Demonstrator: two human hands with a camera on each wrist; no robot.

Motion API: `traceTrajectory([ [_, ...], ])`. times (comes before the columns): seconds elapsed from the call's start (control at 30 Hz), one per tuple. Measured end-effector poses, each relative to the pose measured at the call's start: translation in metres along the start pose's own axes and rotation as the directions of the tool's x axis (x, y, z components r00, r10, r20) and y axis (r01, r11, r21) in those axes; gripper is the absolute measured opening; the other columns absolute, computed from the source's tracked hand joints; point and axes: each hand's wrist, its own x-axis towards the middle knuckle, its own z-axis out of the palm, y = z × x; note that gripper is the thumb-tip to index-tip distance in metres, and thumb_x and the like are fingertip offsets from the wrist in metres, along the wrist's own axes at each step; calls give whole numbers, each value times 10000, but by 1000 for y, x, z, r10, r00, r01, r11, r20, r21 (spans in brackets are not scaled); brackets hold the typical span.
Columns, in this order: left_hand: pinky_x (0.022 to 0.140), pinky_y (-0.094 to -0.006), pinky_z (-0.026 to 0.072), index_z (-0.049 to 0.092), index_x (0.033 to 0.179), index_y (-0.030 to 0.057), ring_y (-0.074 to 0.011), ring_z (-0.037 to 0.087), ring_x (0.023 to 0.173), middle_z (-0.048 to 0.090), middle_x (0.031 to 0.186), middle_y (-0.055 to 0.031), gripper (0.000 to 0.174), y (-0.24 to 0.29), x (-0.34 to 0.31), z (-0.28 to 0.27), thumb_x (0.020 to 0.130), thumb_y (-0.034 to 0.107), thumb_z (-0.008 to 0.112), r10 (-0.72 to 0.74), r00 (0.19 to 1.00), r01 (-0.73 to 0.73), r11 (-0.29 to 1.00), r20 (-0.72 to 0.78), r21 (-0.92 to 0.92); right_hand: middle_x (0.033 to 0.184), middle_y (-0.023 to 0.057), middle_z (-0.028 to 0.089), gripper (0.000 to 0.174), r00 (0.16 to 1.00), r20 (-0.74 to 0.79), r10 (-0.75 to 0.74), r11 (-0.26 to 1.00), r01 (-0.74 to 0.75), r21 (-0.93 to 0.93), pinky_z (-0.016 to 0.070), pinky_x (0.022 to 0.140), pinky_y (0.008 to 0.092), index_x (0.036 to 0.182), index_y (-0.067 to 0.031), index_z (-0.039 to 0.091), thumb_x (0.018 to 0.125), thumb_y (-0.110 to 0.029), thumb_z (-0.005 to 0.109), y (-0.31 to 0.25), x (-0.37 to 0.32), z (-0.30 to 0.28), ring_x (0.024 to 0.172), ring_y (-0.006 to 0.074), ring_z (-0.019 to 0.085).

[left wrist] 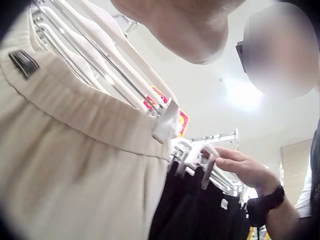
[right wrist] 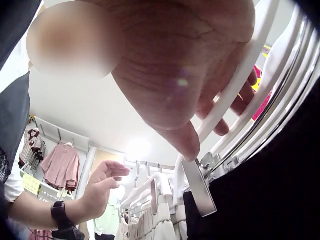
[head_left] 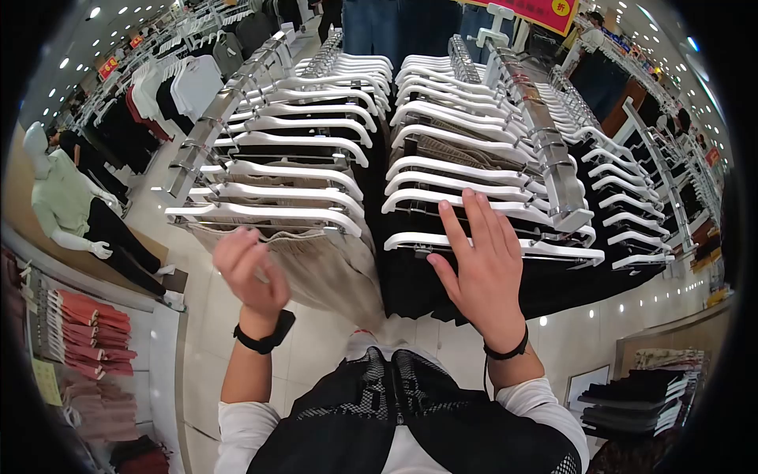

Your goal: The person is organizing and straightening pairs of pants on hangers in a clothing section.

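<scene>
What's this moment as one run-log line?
left hand: holding nothing, near beige garment | right hand: outstretched over white hangers | black garment: hanging below right hand

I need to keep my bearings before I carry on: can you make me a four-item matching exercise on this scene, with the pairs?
1. Right hand
2. Front beige bottoms
3. Front black bottoms
4. Mannequin's top

A. Hung along the left rail
B. Pale green
C. Over white hangers
D. Hung along the right rail

Pairs: 1-C, 2-A, 3-D, 4-B
</scene>
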Motion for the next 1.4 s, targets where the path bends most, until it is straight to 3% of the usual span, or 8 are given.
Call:
traceTrajectory([
  [0.17, 1162, -510, 345, 650, 1333, 106, -330, 547, 1325, 625, 1393, -123, 447, 23, 43, 25, 888, 137, 620, -55, 972, 0, 973, 230, 233, 1460, 173, 585, 537, 985, -101, -140, 979, 153, 133, 384, 1157, 451, 1369, -118, 655, 866, -273, 765, 13, -9, 5, 1378, 326, 537],
  [0.3, 1203, -487, 279, 629, 1395, 89, -302, 529, 1371, 612, 1450, -86, 450, 3, 46, 30, 965, 207, 570, -148, 873, 53, 976, 465, 212, 1241, 154, 708, 304, 912, -399, -94, 942, 211, 260, 479, 1022, 471, 1170, -73, 722, 876, -128, 671, 19, -47, 12, 1237, 319, 636],
  [0.47, 1172, -456, 311, 668, 1358, 93, -281, 557, 1340, 659, 1385, -79, 425, -3, 41, 30, 964, 211, 561, -123, 899, 58, 985, 420, 164, 982, 118, 671, 188, 790, -589, 171, 977, -58, 206, 491, 920, 453, 1058, -17, 673, 922, -75, 557, 23, -86, 13, 982, 338, 626],
  [0.73, 1181, -470, 315, 711, 1270, 99, -263, 588, 1318, 687, 1342, -77, 384, 5, 36, 43, 904, 171, 623, -91, 929, 95, 995, 358, 7, 1362, 186, 606, 413, 676, -517, 525, 844, -494, 212, 379, 1127, 434, 1387, 30, 552, 995, -101, 562, 45, -104, -3, 1287, 346, 545],
  [1.03, 1162, -513, 375, 702, 1282, 75, -369, 567, 1348, 657, 1387, -130, 444, 76, 50, 58, 848, 135, 633, 155, 923, 10, 906, 353, -424, 1507, 182, 543, 468, 817, -364, 446, 874, -486, -20, 301, 1189, 496, 1473, -40, 546, 1071, -275, 504, 76, -100, -17, 1433, 384, 455],
  [1.2, 1074, -489, 448, 627, 1403, 76, -368, 576, 1282, 627, 1392, -155, 549, 114, 58, 77, 876, 204, 711, 147, 867, 64, 915, 476, -399, 1468, 166, 583, 449, 848, -387, 363, 915, -402, -23, 308, 1183, 499, 1447, -39, 574, 1058, -259, 527, 106, -97, -24, 1411, 383, 476],
  [1.3, 910, -455, 511, 667, 1298, 61, -351, 638, 1057, 682, 1173, -146, 449, 135, 60, 83, 864, 156, 735, 14, 863, 180, 926, 506, -331, 1442, 167, 600, 397, 866, -361, 347, 934, -352, 53, 361, 1155, 475, 1389, -45, 621, 1045, -235, 561, 127, -91, -34, 1361, 387, 519],
  [1.4, 810, -432, 518, 694, 1000, 52, -330, 659, 922, 706, 993, -112, 175, 153, 59, 92, 870, 158, 743, -76, 901, 209, 939, 427, -274, 1384, 173, 626, 329, 909, -255, 330, 934, -276, 227, 453, 1076, 432, 1307, -52, 671, 1032, -214, 591, 147, -97, -40, 1284, 375, 576],
])
